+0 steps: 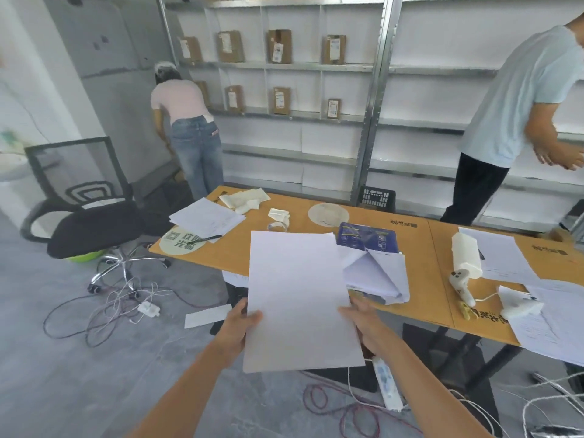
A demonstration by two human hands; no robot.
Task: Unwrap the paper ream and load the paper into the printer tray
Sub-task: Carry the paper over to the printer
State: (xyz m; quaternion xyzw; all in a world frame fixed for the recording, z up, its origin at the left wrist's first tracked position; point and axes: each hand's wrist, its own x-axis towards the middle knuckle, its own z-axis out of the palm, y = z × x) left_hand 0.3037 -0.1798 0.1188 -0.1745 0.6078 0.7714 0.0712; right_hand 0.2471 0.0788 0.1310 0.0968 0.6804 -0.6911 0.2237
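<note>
Both hands hold a thin stack of white paper [300,298] low in the centre of the frame, the left hand [241,324] and right hand [363,320] each closing a grip on a side edge near the bottom. Such sheets look light, floppy and prone to fanning, so supporting both edges seems wise. Right of it, the torn-open blue ream [369,245] rests on the worktop [420,279]; no printer is visible.

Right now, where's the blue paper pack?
The pack lies torn open on the table, just right of the sheets held in both hands, left of the white gadget.
</note>
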